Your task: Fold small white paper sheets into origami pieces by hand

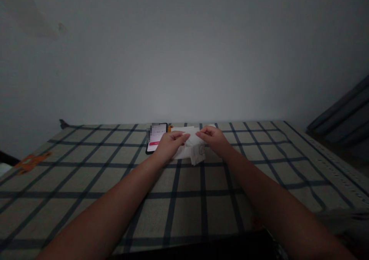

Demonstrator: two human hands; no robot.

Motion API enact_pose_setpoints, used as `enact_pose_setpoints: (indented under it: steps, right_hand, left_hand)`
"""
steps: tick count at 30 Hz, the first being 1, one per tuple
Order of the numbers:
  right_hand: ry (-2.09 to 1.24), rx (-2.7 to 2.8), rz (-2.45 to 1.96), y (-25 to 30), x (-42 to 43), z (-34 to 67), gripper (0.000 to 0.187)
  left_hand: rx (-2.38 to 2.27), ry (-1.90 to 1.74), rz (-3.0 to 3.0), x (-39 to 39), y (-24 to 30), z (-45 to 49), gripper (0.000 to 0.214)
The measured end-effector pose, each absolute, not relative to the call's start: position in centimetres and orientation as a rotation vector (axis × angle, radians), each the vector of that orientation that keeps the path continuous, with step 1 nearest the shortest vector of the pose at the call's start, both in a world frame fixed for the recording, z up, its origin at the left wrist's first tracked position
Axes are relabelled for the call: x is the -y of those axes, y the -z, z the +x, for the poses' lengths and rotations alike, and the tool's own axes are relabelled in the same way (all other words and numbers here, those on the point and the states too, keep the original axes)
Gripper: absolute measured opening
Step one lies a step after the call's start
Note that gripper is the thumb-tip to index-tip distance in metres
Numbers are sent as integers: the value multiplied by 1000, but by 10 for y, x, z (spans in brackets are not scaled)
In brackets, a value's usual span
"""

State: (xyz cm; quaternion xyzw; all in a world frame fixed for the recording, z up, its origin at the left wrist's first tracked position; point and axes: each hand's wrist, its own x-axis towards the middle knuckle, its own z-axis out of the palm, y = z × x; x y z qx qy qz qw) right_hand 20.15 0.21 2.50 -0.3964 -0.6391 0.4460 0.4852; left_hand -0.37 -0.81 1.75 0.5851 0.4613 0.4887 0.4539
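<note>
A white sheet of paper or tissue (pixel 193 148) lies crumpled on the checked cloth far in front of me. My left hand (pixel 170 144) pinches its left edge with fingers closed. My right hand (pixel 213 138) pinches its top right edge, also closed. Both arms stretch forward over the cloth. A smaller folded piece hangs at the paper's lower right.
A phone (pixel 156 138) with a lit screen lies just left of the paper, a small orange thing (pixel 170 128) behind it. The checked cloth (pixel 86 168) covers a wide flat surface up to the grey wall. An orange patch (pixel 30 162) sits at the left edge.
</note>
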Motion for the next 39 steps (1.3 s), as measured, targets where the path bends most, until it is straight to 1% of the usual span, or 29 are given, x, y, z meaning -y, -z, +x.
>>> enact_pose_setpoints:
  steps: [7, 9, 11, 13, 15, 19, 21, 25, 30, 35, 39]
  right_hand:
    - [-1038, 1602, -956, -13, -10, 202, 36]
    - [-1009, 1600, -899, -10, -11, 204, 49]
    - [-864, 1726, -826, -8, -11, 207, 55]
    - [-721, 1884, -748, -7, -10, 210, 51]
    - [-630, 1994, -703, -7, -8, 212, 43]
    - [-542, 2041, -700, -6, -8, 213, 24]
    - [-560, 1999, -698, -6, -9, 211, 23]
    - [-705, 1801, -749, -6, -13, 208, 28]
    - [-887, 1596, -834, -10, -10, 204, 25]
    - [-946, 1473, -911, -19, -1, 199, 28]
    - [-1069, 1347, -885, -21, 0, 195, 35]
  left_hand:
    - [-1109, -1209, 1285, 9, -21, -2, 40]
    - [-1116, -1214, 1229, 8, -21, -3, 40]
    - [-1115, -1215, 1143, 7, -22, -3, 40]
    - [-1110, -1212, 1070, 6, -22, -3, 41]
    - [-1098, -1207, 1030, 6, -22, -2, 39]
    - [-1079, -1186, 1016, 6, -21, 0, 36]
    - [-1086, -1185, 1022, 8, -22, 1, 37]
    - [-1049, -1180, 1103, 11, -21, 1, 37]
    - [-976, -1177, 1161, 11, -18, 2, 41]
    - [-950, -1182, 1175, 13, -19, 2, 36]
    - [-945, -1157, 1237, 15, -21, 2, 35]
